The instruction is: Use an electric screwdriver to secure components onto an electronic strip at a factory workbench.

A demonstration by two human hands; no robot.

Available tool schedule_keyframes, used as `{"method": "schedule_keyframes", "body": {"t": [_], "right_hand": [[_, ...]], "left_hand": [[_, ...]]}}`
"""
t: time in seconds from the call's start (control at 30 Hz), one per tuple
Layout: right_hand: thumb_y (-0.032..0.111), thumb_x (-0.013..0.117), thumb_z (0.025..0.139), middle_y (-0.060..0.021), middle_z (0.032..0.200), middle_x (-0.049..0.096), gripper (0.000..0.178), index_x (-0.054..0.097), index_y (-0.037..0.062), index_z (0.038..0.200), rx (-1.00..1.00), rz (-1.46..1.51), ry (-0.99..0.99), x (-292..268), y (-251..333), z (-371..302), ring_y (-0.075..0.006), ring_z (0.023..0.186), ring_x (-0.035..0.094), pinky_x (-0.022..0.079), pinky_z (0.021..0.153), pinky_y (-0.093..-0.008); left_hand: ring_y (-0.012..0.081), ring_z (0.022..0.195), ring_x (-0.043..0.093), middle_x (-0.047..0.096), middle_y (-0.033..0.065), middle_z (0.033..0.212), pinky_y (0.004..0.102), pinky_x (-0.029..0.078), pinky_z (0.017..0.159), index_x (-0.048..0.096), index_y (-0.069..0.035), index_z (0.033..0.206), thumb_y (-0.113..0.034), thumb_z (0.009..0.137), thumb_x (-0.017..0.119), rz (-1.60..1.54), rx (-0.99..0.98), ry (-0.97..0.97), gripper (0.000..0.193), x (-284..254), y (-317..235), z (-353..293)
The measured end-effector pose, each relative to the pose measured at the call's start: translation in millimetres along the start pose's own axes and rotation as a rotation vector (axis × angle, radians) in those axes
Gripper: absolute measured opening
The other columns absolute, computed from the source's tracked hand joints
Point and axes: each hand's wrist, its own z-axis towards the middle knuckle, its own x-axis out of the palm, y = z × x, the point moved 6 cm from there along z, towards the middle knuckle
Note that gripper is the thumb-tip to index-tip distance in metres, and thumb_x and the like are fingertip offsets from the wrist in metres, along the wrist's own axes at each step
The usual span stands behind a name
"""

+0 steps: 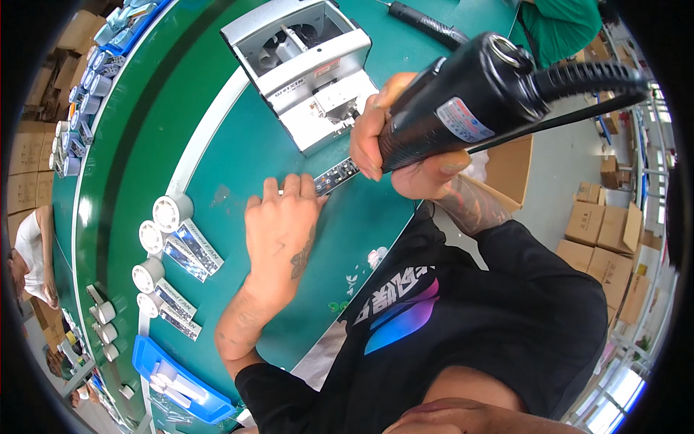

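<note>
The right hand (405, 177) is closed around a black electric screwdriver (463, 108), and a thick cable (589, 76) goes out from its upper end, away to the right. The lower end of this tool is hidden by the hand, so I cannot tell if it touches something. The left hand (282, 228) has its fingers bent and grips one end of a narrow patterned strip (337, 176). This strip lies on the tabletop (231, 166), between the two hands, and its other end reaches close to the fingers of the right hand. Beyond both hands stands a pale machine (307, 79) with an open upper part, where some inner parts can be seen. Farther than the right hand, near this machine, lies a second black tool (426, 23). To the left of the left hand there are four small fans (172, 213) with round white heads and patterned handles, and nearer to the body is a blue tray (148, 354) with white pieces (177, 387) inside. To the right of the right hand is an open cardboard box (512, 170). Farther left, past the fans, runs a green belt (144, 137), and on its other side lie many white parts (89, 105). A person in green (567, 29) is seen well beyond the right hand
</note>
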Motion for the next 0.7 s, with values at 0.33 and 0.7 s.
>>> {"method": "schedule_keyframes", "body": {"t": [0.33,0.7], "right_hand": [[0.094,0.051,0.076,-0.0064,0.071,0.056,0.102,0.041,0.0068,0.126,-0.026,0.065,0.008,-13,15,5,-0.0158,0.049,0.054,0.046,0.045,-0.0296],[0.06,0.041,0.106,-0.014,0.077,0.061,0.073,0.048,-0.0071,0.134,0.113,0.509,0.045,13,50,78,-0.015,0.051,0.054,0.046,0.048,-0.0263]], "left_hand": [[0.0203,0.085,0.065,0.064,0.0036,0.086,0.0349,0.052,0.063,0.066,-0.008,0.095,-0.033,0.09,0.073,-0.057,0.083,-0.069,0.027,-1,0,6],[0.0225,0.084,0.067,0.066,0.0049,0.088,0.0367,0.055,0.066,0.07,-0.005,0.114,-0.034,0.089,0.075,0.021,0.01,-0.051,0.039,-3,-12,12]]}}
